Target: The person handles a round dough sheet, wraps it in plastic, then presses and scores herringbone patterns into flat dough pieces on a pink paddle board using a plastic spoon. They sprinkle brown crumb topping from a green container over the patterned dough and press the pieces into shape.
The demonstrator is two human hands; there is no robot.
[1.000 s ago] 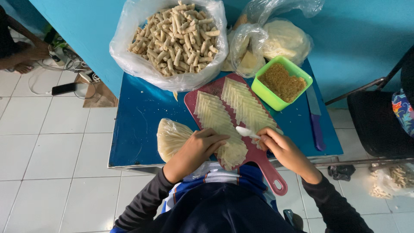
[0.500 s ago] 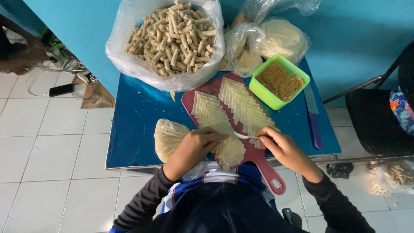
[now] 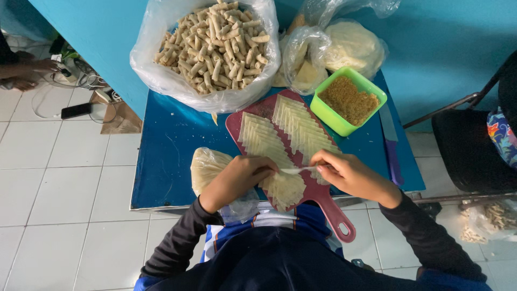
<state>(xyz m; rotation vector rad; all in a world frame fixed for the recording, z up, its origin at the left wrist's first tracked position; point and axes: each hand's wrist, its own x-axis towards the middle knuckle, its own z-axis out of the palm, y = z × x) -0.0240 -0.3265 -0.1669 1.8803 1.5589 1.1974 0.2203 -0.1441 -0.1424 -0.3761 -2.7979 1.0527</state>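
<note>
My left hand (image 3: pixel 239 178) and my right hand (image 3: pixel 347 173) meet over a red cutting board (image 3: pixel 323 195) and together pinch a thin pale wrapper roll (image 3: pixel 295 170) between their fingertips. Two overlapping rows of pale triangular wrapper sheets (image 3: pixel 280 141) lie on the board beneath them. A green tub of brown crumbly filling (image 3: pixel 349 101) stands just beyond my right hand. A clear bag of more wrappers (image 3: pixel 207 167) lies under my left wrist.
A big plastic bag of finished rolls (image 3: pixel 215 43) sits at the back of the blue table (image 3: pixel 167 145), beside smaller bags of wrappers (image 3: pixel 344 46). A purple-handled knife (image 3: pixel 392 145) lies at the right edge. A black chair (image 3: pixel 468 145) stands to the right; another person's hand (image 3: pixel 24 73) shows far left.
Both hands have stayed over the near end of the board, the right drawing slightly closer to the left as the wrapper between them is rolled thinner.
</note>
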